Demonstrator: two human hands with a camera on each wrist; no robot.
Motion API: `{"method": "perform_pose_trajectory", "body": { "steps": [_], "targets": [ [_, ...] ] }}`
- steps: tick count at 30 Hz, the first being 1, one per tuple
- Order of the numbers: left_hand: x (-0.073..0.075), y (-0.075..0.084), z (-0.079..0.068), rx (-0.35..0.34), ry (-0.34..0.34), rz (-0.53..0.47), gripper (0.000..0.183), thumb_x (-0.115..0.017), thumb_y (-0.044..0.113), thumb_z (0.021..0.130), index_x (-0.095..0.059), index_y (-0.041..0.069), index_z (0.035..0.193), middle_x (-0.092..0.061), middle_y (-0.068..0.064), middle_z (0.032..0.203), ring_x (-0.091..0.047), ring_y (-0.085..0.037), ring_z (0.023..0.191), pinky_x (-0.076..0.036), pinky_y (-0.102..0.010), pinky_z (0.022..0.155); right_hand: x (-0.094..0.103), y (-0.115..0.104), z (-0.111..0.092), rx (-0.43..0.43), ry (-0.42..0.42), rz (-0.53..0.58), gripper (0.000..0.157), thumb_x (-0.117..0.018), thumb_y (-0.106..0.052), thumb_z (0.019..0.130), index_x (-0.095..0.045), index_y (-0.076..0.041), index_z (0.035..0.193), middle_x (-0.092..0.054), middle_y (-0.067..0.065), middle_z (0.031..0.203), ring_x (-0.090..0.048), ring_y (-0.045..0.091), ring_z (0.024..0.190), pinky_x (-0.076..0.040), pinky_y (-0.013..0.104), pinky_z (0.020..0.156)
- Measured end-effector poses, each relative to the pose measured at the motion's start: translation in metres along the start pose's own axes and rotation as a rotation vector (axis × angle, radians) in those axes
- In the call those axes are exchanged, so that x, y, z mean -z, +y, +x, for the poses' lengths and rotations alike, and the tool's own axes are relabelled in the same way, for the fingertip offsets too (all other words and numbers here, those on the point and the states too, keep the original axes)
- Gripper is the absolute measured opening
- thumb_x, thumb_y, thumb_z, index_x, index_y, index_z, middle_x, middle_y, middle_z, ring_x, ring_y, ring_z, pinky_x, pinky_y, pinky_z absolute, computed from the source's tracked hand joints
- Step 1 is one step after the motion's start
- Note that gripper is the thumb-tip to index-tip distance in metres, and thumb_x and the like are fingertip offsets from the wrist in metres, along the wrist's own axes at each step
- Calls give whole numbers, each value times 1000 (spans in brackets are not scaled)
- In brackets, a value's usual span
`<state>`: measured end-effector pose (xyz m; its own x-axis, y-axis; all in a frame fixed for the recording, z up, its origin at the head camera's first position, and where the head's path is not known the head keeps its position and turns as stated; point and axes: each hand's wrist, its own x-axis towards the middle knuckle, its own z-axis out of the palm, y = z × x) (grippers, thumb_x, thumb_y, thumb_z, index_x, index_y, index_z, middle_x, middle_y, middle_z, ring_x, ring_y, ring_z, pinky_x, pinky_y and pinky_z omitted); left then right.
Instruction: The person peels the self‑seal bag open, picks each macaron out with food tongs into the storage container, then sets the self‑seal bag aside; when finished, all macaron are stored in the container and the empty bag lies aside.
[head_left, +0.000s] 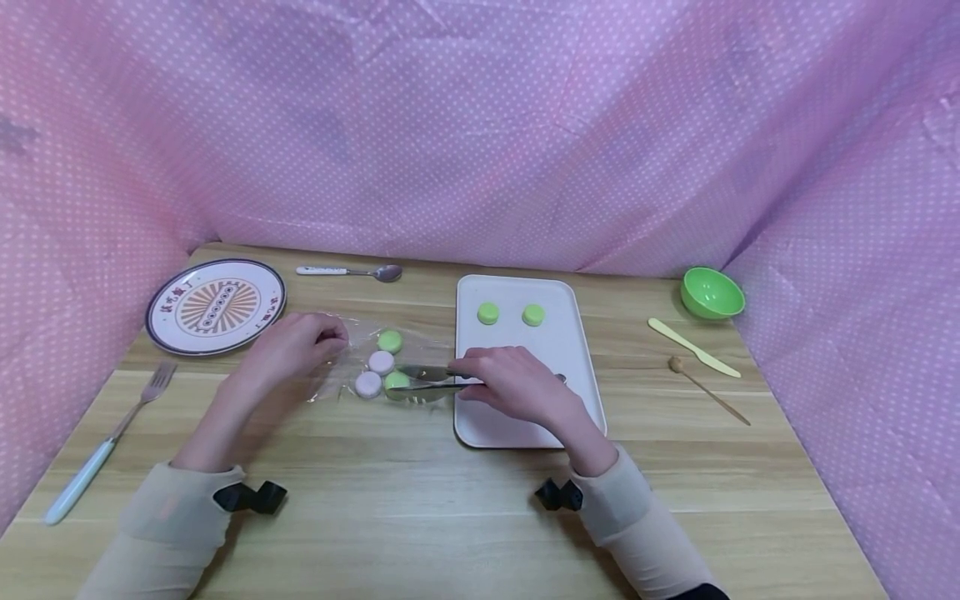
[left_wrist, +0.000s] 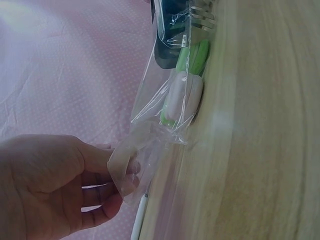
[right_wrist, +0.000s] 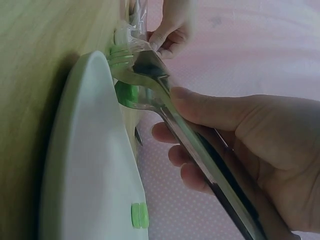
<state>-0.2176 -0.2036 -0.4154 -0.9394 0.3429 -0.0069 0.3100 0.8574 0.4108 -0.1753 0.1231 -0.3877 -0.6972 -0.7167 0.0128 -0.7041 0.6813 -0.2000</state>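
A clear plastic bag point(head_left: 438, 350) lies on the table with green and pale lilac macarons point(head_left: 381, 362) in it. My left hand point(head_left: 303, 342) pinches the bag's left end between thumb and fingers, as the left wrist view shows. With my right hand point(head_left: 517, 382) I grip metal tongs point(right_wrist: 200, 155) above the tray. Their tips reach left into the bag area, at a green macaron point(head_left: 397, 382); whether they clasp it firmly I cannot tell. Two other green macarons point(head_left: 488, 313) rest on the white tray point(head_left: 480, 429), toward its far end.
Left of the bag are a patterned plate point(head_left: 262, 292) and a fork point(head_left: 112, 437). A spoon point(head_left: 386, 272) lies at the back. On the right are a green bowl point(head_left: 712, 293), a yellow knife point(head_left: 693, 346) and a thin wooden dipper point(head_left: 708, 392).
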Motion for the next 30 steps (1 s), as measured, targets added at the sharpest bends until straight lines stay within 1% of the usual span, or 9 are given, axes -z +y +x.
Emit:
{"method": "perform_pose_trajectory", "body": {
  "steps": [4,11,16,20,30],
  "targets": [
    [-1,-1,0,1,-2,4,8,-62,22,90,-69,20,88,-67,4,81,-56,-15,74,-45,-38,73,0,1,-1,-15,2,5,18,-67,-31,87,-64,-27,104,-59,-16,85,-51,3,70,-43,25,59],
    [0,-1,-1,9,-9,11,8,-62,23,90,-69,21,86,-65,5,78,-55,-14,72,-45,-37,71,1,6,-3,-66,23,1,23,-67,-32,87,-64,-28,109,-54,-16,79,-47,6,62,-38,24,53],
    [1,-1,-1,23,-26,10,9,-61,23,91,-69,22,86,-64,5,76,-53,-14,70,-43,-35,68,0,7,-3,-61,25,-6,22,-67,-32,87,-64,-29,108,-54,-16,79,-47,6,61,-38,24,52],
    [2,-1,-1,32,-41,9,10,-61,24,91,-69,22,86,-64,5,76,-54,-14,71,-43,-35,69,0,7,-3,-54,29,-11,21,-67,-33,87,-64,-28,107,-54,-15,79,-47,6,61,-38,24,52],
    [2,-2,-1,37,-43,15,11,-60,25,91,-69,22,86,-63,5,74,-53,-14,71,-43,-35,69,1,6,-3,-68,22,-7,22,-67,-32,87,-64,-28,108,-54,-16,79,-48,6,61,-38,24,53]
  ]
}}
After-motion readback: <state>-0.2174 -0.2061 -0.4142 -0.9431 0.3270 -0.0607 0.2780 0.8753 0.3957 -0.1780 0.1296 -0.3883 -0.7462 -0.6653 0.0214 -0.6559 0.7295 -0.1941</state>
